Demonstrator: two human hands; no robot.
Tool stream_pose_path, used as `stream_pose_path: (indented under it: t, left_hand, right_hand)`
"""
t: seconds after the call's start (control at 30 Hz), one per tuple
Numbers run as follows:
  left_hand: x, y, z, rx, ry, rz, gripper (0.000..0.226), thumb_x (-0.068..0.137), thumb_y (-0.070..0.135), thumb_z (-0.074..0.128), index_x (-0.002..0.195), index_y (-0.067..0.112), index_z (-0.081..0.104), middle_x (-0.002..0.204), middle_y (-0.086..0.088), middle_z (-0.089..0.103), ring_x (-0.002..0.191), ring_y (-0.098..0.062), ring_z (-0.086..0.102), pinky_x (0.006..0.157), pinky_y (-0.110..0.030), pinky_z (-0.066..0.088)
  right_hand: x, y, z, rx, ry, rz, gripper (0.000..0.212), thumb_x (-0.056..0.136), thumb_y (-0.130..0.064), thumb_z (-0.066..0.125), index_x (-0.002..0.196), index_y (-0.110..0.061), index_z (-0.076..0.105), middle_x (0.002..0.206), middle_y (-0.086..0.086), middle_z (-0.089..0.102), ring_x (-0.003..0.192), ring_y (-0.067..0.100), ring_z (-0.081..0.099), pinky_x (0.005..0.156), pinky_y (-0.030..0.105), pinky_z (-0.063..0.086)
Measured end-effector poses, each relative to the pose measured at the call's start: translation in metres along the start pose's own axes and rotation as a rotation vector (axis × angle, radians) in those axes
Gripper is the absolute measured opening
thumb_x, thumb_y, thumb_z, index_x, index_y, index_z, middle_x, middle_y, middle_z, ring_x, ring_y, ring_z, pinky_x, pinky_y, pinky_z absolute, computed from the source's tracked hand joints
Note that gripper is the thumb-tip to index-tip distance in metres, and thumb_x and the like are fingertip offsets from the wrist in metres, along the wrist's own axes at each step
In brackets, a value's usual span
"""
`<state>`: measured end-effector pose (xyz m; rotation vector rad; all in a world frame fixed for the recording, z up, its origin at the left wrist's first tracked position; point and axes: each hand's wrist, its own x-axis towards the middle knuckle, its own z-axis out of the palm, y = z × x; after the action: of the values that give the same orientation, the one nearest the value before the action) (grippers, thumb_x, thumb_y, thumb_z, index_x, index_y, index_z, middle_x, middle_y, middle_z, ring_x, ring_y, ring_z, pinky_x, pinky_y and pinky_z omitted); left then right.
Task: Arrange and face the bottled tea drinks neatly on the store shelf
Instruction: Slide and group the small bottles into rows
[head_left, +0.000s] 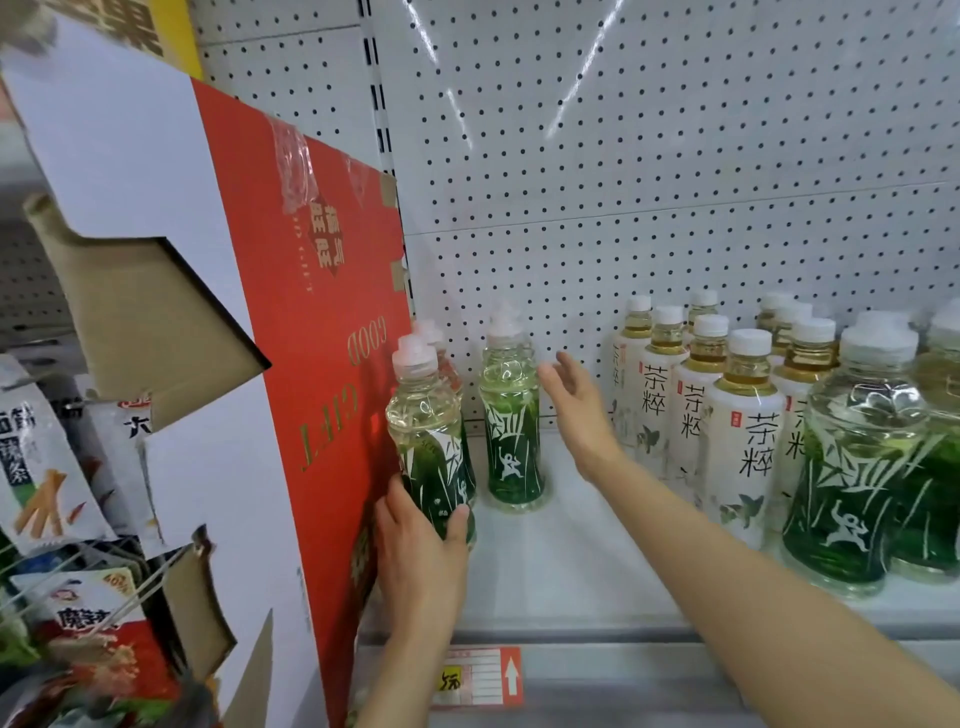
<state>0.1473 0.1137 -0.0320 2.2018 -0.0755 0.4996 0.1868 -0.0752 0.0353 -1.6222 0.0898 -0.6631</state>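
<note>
The red box (332, 322) walls off my 9 o'clock, and the shelf (561, 561) lies bare through the middle, with white-label bottles (743, 436) and more green ones (857, 467) packed at 3 o'clock. My left hand (421, 551) grips the base of the front green bottle (431, 441) against the box, while my right hand (576, 405) hangs spread and empty just right of the lone bottle (511, 415) at 12 o'clock. I judge I'm mid-facing this left group; next, take that lone bottle, draw it forward into line and turn its label out.
</note>
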Motion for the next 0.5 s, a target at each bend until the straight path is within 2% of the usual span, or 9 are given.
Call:
stream_pose_path:
  t: [0.1,0.17,0.23,0.3,0.33,0.4,0.47,0.5]
  left_hand:
    - [0.006,-0.002,0.001,-0.089,-0.021,-0.012,0.083,0.085,0.034,0.074,0.151,0.010,0.028,0.145,-0.009,0.045,0.134,-0.028,0.044,0.106,-0.039,0.038]
    - [0.012,-0.004,0.003,-0.147,-0.042,-0.019,0.084,0.082,0.031,0.077,0.149,0.014,0.031,0.141,-0.006,0.051,0.129,-0.027,0.050,0.105,-0.039,0.042]
    - [0.018,-0.005,0.004,-0.192,-0.071,-0.032,0.086,0.079,0.030,0.080,0.149,0.016,0.031,0.137,-0.004,0.056,0.124,-0.025,0.055,0.103,-0.041,0.046]
    - [0.022,-0.005,0.005,-0.247,-0.096,-0.044,0.086,0.077,0.028,0.082,0.147,0.018,0.034,0.132,-0.001,0.059,0.118,-0.022,0.058,0.098,-0.034,0.047]
    - [0.024,-0.005,0.004,-0.274,-0.103,-0.047,0.084,0.076,0.027,0.084,0.145,0.018,0.037,0.130,0.001,0.060,0.115,-0.019,0.059,0.094,-0.030,0.046]
    - [0.026,-0.003,0.004,-0.322,-0.116,-0.052,0.082,0.073,0.026,0.086,0.142,0.020,0.041,0.126,0.005,0.062,0.108,-0.013,0.060,0.088,-0.024,0.043]
    - [0.028,-0.003,0.004,-0.368,-0.129,-0.067,0.081,0.071,0.024,0.088,0.139,0.022,0.044,0.121,0.009,0.062,0.103,-0.009,0.060,0.085,-0.022,0.042]
    - [0.030,-0.003,0.004,-0.385,-0.133,-0.077,0.081,0.069,0.022,0.089,0.137,0.023,0.045,0.119,0.010,0.063,0.102,-0.009,0.060,0.085,-0.022,0.042]
  right_hand:
    - [0.040,-0.009,0.002,-0.005,-0.043,0.042,0.060,0.100,-0.036,0.054,0.151,-0.013,0.034,0.148,0.006,0.047,0.133,0.022,0.046,0.112,0.039,0.036]
    - [0.063,-0.007,0.002,0.033,-0.088,0.118,0.057,0.097,-0.031,0.060,0.147,-0.011,0.041,0.141,0.007,0.054,0.128,0.023,0.052,0.112,0.044,0.040]
    - [0.079,-0.002,0.002,0.092,-0.162,0.218,0.049,0.096,-0.022,0.062,0.140,-0.008,0.048,0.128,0.008,0.063,0.110,0.021,0.063,0.096,0.041,0.052]
    - [0.087,0.001,0.003,0.113,-0.239,0.279,0.036,0.097,-0.010,0.056,0.133,-0.005,0.055,0.108,0.008,0.069,0.087,0.018,0.065,0.073,0.033,0.053]
    - [0.091,0.003,0.003,0.098,-0.263,0.294,0.034,0.098,-0.007,0.055,0.131,-0.004,0.057,0.103,0.009,0.070,0.083,0.019,0.065,0.070,0.032,0.053]
    - [0.096,0.004,0.005,0.040,-0.264,0.292,0.034,0.098,-0.004,0.054,0.131,-0.004,0.058,0.104,0.012,0.071,0.089,0.027,0.067,0.079,0.040,0.058]
    - [0.096,0.003,0.008,-0.023,-0.204,0.248,0.032,0.097,-0.005,0.055,0.129,-0.003,0.057,0.105,0.013,0.071,0.102,0.036,0.067,0.094,0.051,0.054]
    - [0.093,0.002,0.011,-0.042,-0.153,0.223,0.030,0.097,-0.006,0.056,0.127,-0.003,0.058,0.103,0.011,0.071,0.104,0.037,0.067,0.095,0.052,0.053]
